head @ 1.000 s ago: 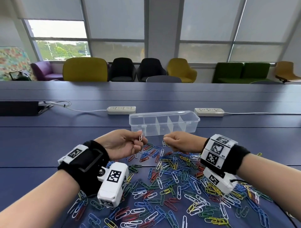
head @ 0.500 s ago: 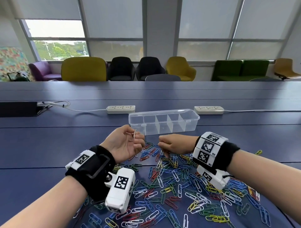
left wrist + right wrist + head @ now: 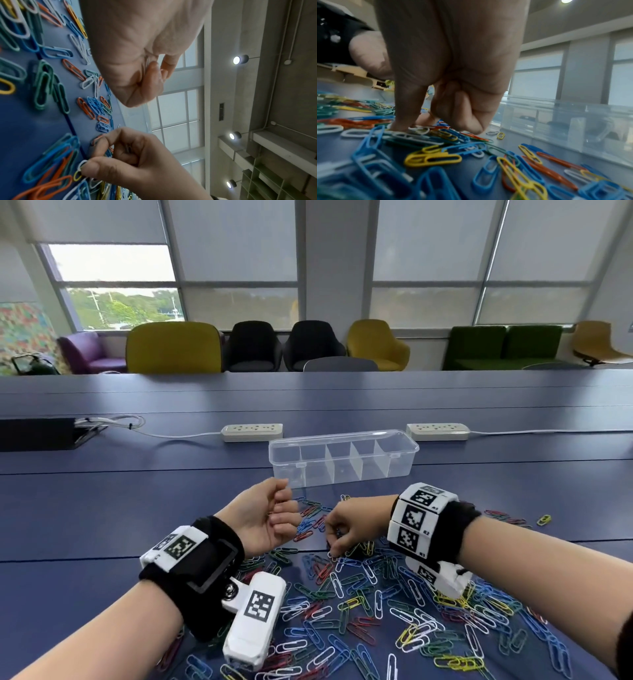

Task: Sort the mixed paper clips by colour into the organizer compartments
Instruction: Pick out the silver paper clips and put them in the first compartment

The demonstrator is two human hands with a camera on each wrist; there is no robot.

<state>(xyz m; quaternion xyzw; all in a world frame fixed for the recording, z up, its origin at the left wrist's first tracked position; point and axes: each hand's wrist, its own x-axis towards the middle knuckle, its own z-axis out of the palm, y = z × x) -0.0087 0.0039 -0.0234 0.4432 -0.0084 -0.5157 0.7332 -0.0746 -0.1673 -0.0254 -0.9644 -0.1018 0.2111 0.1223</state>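
Over clip pile point(image 3: 394, 604), right hand point(image 3: 352, 525) pinches white clip point(image 3: 82, 164).

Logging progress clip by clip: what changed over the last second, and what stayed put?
The left hand turned palm-up and curled its fingers over the white clip it had pinched upright. The right hand dropped into the pile, fingertips now on a white paper clip. The organizer stayed empty and in place.

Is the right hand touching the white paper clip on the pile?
Touching. In the left wrist view, the right hand has its thumb tip pressed on the white paper clip; the right wrist view shows the same fingertip down on the pile of clips.
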